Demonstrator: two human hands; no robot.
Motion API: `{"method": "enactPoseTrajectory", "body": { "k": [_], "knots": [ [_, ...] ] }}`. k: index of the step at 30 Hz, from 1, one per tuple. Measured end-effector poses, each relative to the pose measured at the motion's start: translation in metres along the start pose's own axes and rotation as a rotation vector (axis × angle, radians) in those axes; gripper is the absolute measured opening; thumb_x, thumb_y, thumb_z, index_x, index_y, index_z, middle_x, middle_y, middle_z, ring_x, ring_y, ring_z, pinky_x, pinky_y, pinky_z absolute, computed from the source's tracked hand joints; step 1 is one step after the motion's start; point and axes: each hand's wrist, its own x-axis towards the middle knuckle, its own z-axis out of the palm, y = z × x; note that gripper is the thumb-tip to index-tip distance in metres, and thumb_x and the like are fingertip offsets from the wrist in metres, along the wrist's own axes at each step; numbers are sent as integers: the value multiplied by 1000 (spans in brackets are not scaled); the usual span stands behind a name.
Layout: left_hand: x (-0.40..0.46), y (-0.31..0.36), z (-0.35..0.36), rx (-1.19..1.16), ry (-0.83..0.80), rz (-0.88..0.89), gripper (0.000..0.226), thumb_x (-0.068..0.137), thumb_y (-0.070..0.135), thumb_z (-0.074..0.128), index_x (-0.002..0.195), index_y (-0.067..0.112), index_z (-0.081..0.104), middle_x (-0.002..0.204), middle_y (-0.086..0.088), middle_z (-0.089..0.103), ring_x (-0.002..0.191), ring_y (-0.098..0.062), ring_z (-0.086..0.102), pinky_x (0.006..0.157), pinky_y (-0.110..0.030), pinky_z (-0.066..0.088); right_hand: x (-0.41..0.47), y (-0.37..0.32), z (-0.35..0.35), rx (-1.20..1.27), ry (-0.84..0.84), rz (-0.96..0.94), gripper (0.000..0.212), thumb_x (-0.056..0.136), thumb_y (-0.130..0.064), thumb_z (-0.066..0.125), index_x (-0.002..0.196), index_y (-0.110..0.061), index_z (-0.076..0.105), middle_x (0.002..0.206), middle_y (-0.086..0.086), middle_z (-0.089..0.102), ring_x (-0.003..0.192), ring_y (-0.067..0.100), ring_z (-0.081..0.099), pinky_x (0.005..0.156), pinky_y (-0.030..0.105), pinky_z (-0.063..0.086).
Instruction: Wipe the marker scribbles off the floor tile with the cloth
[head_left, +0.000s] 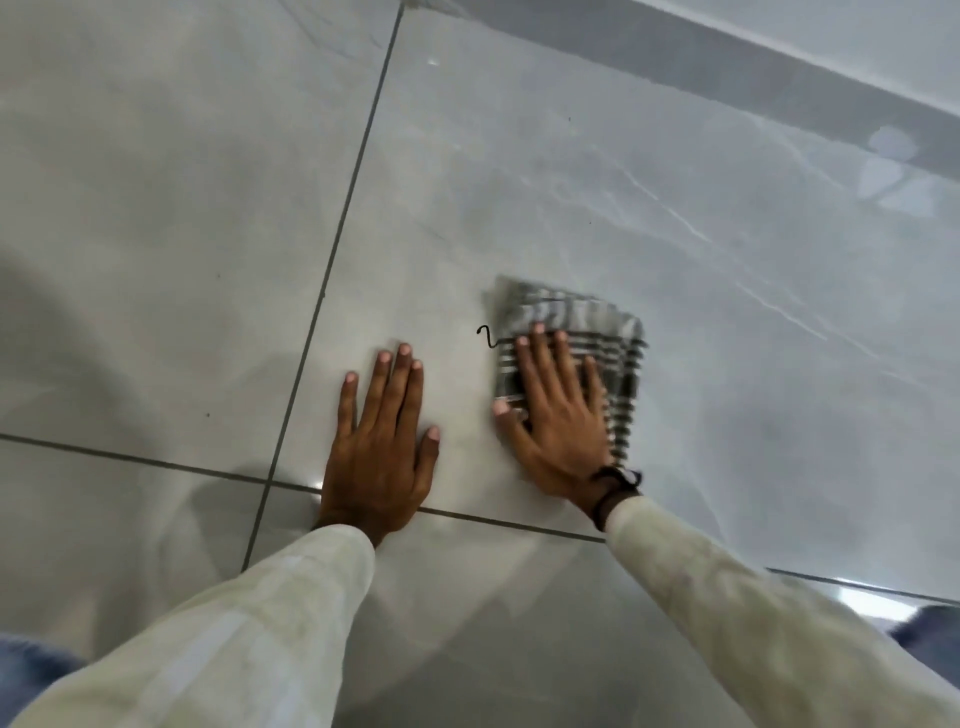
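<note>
A folded grey cloth (571, 317) with white stripes lies on the glossy pale grey floor tile (675, 218). My right hand (558, 410) presses flat on the cloth, fingers spread; hand and cloth look blurred. A short black marker scribble (485, 336) curls out from under the cloth's left edge; anything further is hidden beneath the cloth. My left hand (382, 447) rests flat on the same tile to the left of the scribble, palm down, fingers together, holding nothing.
Dark grout lines (332, 260) cross just left of and below my hands. A grey skirting strip and white wall (779, 78) run along the top right. Blue-clad knees (930, 634) show at the lower corners. A dark band sits on my right wrist.
</note>
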Motion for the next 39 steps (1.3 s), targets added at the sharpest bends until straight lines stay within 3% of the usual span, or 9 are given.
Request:
{"method": "enactPoseTrajectory", "body": {
  "k": [4,8,12,16,19,24,31,37,39],
  "knots": [
    [0,-1,-2,13,-7,6,73,108,40,34,171,7,15,182,-12,12,170,-29,12,134,-59,18,56,-10,-9,-47,-6,-205,73,105,-57,34,169,-24,21,179,-2,17,167,21,13,133,57,16],
    [-1,0,-2,-2,-15,0,73,108,40,32,171,8,14,182,-10,11,170,-28,11,135,-58,17,86,18,-22,2,25,-39,69,108,-52,34,169,-26,17,180,-3,13,167,20,9,134,53,13],
    [0,1,-5,0,-25,-2,73,108,41,32,171,8,15,182,-10,11,170,-27,10,135,-58,16,10,15,-7,13,40,106,71,106,-50,31,170,-21,17,180,1,11,167,21,6,134,55,12],
    [0,1,-6,6,-26,3,73,107,38,33,170,7,16,182,-12,12,170,-29,11,135,-59,16,-34,-10,4,-54,-77,-162,71,107,-49,31,170,-22,14,180,-1,10,168,21,5,134,57,12],
    [0,1,-6,17,-29,5,72,107,37,32,171,7,14,182,-13,10,170,-29,10,135,-59,16,17,-6,-10,-125,-73,-329,66,108,-43,30,170,-22,17,179,-1,15,167,21,12,133,55,16],
    [0,1,-7,10,-34,14,70,108,35,29,171,7,12,182,-12,9,170,-29,9,135,-59,15,90,-3,-28,-107,-28,-169,64,111,-39,23,170,-20,9,181,0,6,168,22,5,134,55,10],
    [1,3,-14,3,-73,-1,71,107,33,31,171,6,12,182,-12,8,170,-29,8,135,-59,15,-45,33,-7,-176,-87,-349,64,111,-40,27,170,-19,16,180,1,14,167,23,11,133,54,20],
    [0,4,-14,22,-65,2,70,108,31,30,170,4,14,182,-15,10,170,-32,10,135,-61,15,23,6,-17,-66,-14,-28,65,110,-40,28,170,-18,13,180,2,10,167,24,8,134,56,12],
    [0,6,-15,23,-67,-4,70,107,30,31,170,3,14,181,-16,10,170,-32,11,135,-61,15,26,-15,-12,-51,-28,-34,67,109,-41,27,170,-18,12,180,3,8,168,26,5,134,58,10]
  ]
}}
